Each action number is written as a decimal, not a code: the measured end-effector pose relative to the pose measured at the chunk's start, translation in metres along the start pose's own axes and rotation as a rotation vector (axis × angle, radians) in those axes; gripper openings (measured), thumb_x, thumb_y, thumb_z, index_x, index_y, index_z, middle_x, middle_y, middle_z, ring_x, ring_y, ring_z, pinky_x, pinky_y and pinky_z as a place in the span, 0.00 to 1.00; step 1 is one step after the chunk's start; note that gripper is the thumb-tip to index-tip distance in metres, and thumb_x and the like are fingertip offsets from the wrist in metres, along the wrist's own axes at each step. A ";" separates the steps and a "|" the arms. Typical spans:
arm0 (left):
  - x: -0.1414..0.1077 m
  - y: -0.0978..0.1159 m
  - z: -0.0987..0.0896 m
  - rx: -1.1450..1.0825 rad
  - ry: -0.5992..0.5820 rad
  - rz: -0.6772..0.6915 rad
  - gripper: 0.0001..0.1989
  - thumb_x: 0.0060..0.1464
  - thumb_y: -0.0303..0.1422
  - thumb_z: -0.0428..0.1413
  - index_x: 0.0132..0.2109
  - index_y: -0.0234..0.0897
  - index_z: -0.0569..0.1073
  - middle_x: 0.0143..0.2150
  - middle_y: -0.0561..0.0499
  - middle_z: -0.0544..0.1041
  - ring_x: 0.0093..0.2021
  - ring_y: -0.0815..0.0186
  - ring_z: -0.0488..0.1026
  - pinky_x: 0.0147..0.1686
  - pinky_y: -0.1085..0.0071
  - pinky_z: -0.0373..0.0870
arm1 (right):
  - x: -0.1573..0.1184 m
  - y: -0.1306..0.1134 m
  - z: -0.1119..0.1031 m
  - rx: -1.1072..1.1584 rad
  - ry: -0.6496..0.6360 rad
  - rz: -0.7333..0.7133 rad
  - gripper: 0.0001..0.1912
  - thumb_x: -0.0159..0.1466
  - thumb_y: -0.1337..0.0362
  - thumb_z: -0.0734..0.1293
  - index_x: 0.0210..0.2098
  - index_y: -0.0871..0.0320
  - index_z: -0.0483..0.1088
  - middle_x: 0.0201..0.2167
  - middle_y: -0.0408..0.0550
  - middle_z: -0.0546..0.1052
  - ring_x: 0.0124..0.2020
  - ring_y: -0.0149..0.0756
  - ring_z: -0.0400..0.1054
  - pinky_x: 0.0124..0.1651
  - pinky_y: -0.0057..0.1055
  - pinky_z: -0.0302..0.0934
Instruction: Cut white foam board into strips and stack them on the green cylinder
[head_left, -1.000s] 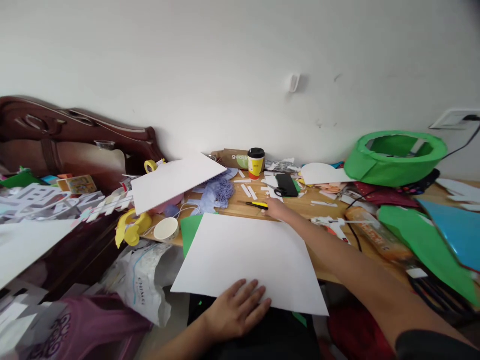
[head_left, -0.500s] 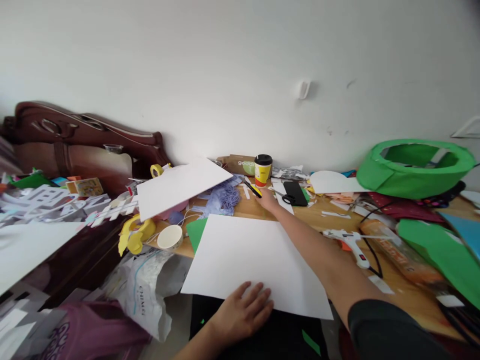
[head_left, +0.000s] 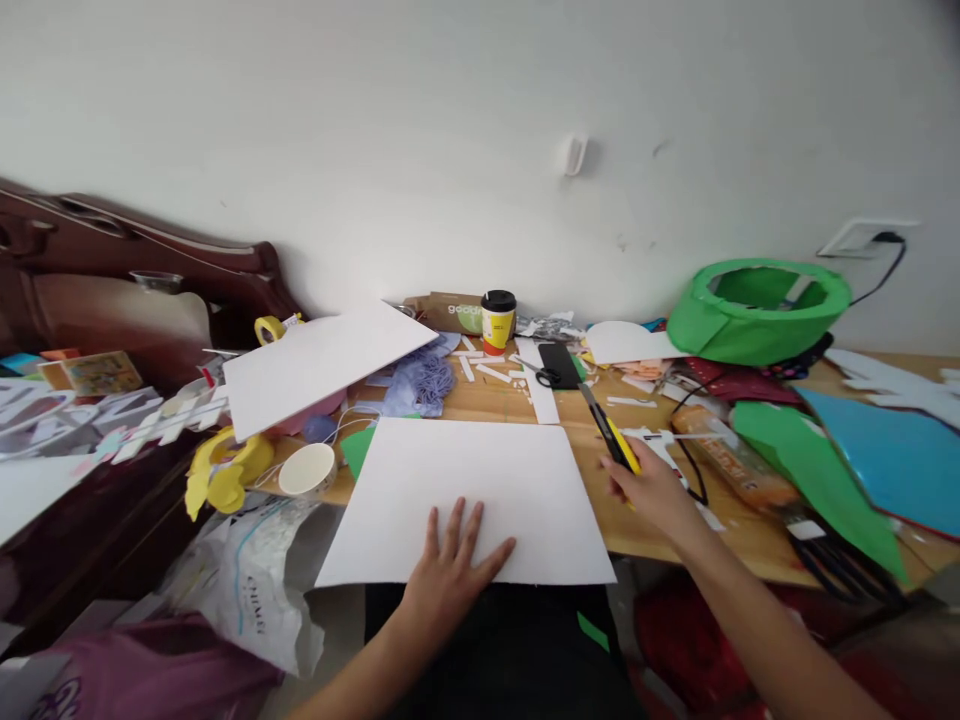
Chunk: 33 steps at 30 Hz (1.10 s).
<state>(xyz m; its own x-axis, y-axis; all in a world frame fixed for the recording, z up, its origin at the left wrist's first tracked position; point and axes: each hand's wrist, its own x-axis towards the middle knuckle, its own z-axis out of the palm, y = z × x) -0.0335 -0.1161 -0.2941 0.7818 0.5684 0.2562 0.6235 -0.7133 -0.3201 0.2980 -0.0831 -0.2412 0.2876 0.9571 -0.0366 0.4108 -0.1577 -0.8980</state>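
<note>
A large white sheet of board (head_left: 480,462) lies at the table's front edge and juts out over it. Flat on its near part rests my left hand (head_left: 455,560), fingers spread, holding nothing. To the right of the sheet, my right hand (head_left: 651,482) grips a yellow and black utility knife (head_left: 619,440), raised above the table with its blade end pointing away and to the left. Green sheet material (head_left: 358,450) shows from under the board's left edge. Part of a glue gun (head_left: 646,436) is visible behind my right hand.
Behind the board are scissors (head_left: 550,376), a phone (head_left: 561,366), a lidded cup (head_left: 498,322) and white strips. A second white board (head_left: 322,360) leans at the left beside a paper bowl (head_left: 307,470). At the right stand a green ring-shaped piece (head_left: 757,312) and a blue sheet (head_left: 892,450).
My right hand has drawn back from near the cup toward the right, bringing the utility knife with it. My left hand has slid further onto the board and spread. The view has turned right.
</note>
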 end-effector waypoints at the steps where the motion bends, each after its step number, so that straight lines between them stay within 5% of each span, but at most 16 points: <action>1: -0.002 0.002 -0.001 0.002 -0.006 -0.002 0.34 0.65 0.37 0.49 0.72 0.53 0.44 0.69 0.38 0.60 0.66 0.41 0.59 0.58 0.37 0.55 | -0.013 0.009 -0.001 0.020 0.042 0.030 0.25 0.59 0.48 0.66 0.48 0.59 0.65 0.27 0.43 0.74 0.19 0.29 0.65 0.20 0.26 0.60; 5: -0.004 0.005 0.000 -0.016 -0.038 -0.002 0.32 0.66 0.37 0.47 0.72 0.54 0.44 0.70 0.39 0.59 0.67 0.43 0.58 0.58 0.38 0.56 | -0.050 0.024 0.016 0.090 0.109 0.110 0.36 0.60 0.44 0.66 0.59 0.58 0.58 0.29 0.43 0.74 0.20 0.32 0.68 0.22 0.29 0.64; 10: -0.001 0.000 -0.007 -0.115 -0.117 -0.040 0.33 0.64 0.46 0.49 0.72 0.56 0.47 0.71 0.41 0.56 0.68 0.41 0.56 0.57 0.37 0.58 | -0.069 0.015 0.045 -0.096 -0.032 0.098 0.32 0.67 0.45 0.56 0.63 0.58 0.55 0.32 0.45 0.77 0.24 0.36 0.72 0.32 0.33 0.68; 13: 0.021 -0.018 -0.019 -0.260 -0.198 -0.067 0.34 0.62 0.56 0.45 0.71 0.54 0.51 0.70 0.44 0.59 0.67 0.45 0.59 0.59 0.40 0.60 | -0.062 0.007 0.056 -0.350 -0.067 0.105 0.29 0.70 0.51 0.53 0.64 0.61 0.56 0.31 0.48 0.78 0.26 0.39 0.74 0.35 0.34 0.66; 15: 0.051 -0.037 -0.019 -0.320 -0.220 -0.116 0.31 0.65 0.52 0.42 0.71 0.48 0.54 0.69 0.45 0.62 0.66 0.50 0.60 0.61 0.46 0.60 | -0.053 0.001 0.062 -0.521 -0.070 0.098 0.28 0.71 0.55 0.53 0.65 0.63 0.56 0.36 0.55 0.79 0.32 0.43 0.76 0.37 0.33 0.64; 19: 0.129 -0.068 0.011 -0.368 -0.200 -0.049 0.24 0.69 0.41 0.41 0.68 0.40 0.60 0.71 0.47 0.58 0.72 0.54 0.48 0.66 0.48 0.51 | -0.035 -0.011 0.073 -0.768 -0.101 0.056 0.29 0.72 0.58 0.53 0.70 0.62 0.49 0.41 0.60 0.80 0.40 0.48 0.76 0.39 0.34 0.61; 22: 0.167 -0.074 0.046 -0.459 -0.268 0.009 0.25 0.69 0.40 0.42 0.68 0.39 0.59 0.72 0.47 0.56 0.72 0.57 0.48 0.67 0.51 0.51 | -0.026 -0.016 0.079 -0.820 -0.155 0.062 0.30 0.73 0.59 0.52 0.71 0.59 0.46 0.39 0.59 0.80 0.38 0.48 0.76 0.38 0.33 0.59; 27: 0.171 -0.068 0.077 -0.527 -0.208 -0.023 0.26 0.69 0.42 0.40 0.70 0.41 0.56 0.72 0.49 0.56 0.71 0.58 0.52 0.68 0.50 0.45 | -0.012 -0.019 0.088 -0.850 -0.201 0.006 0.29 0.73 0.61 0.50 0.71 0.61 0.45 0.40 0.59 0.80 0.40 0.47 0.75 0.39 0.34 0.59; 33: 0.169 -0.075 0.078 -0.528 -0.138 -0.020 0.24 0.67 0.41 0.43 0.67 0.41 0.62 0.67 0.48 0.65 0.65 0.59 0.61 0.64 0.59 0.54 | -0.002 -0.025 0.099 -0.884 -0.185 0.035 0.29 0.73 0.62 0.49 0.71 0.63 0.45 0.39 0.61 0.79 0.40 0.49 0.75 0.38 0.35 0.60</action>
<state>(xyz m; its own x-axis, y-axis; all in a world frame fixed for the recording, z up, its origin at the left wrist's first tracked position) 0.0517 0.0653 -0.2981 0.7848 0.6073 0.1240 0.5809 -0.7904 0.1946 0.2016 -0.0574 -0.2622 0.2001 0.9599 -0.1963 0.9413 -0.2440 -0.2335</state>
